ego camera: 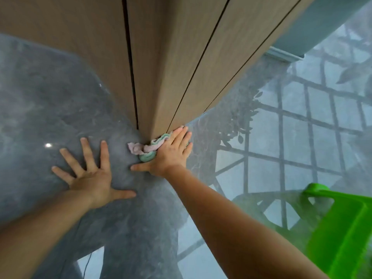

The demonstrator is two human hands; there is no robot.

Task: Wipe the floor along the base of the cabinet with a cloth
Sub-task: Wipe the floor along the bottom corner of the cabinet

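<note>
A tall wooden cabinet (153, 57) with dark vertical gaps rises from the glossy grey floor (40, 109). At its base corner lies a crumpled pink and green cloth (144, 150). My right hand (168, 153) presses flat on the cloth, fingers stretched along the cabinet's foot, and covers much of it. My left hand (90, 174) rests palm down on the bare floor to the left of the cloth, fingers spread, holding nothing.
A bright green plastic stool (340, 228) stands at the lower right, close to my right forearm. The polished floor reflects a window grille and leaves on the right. A pale skirting board (281, 54) runs behind the cabinet at the upper right.
</note>
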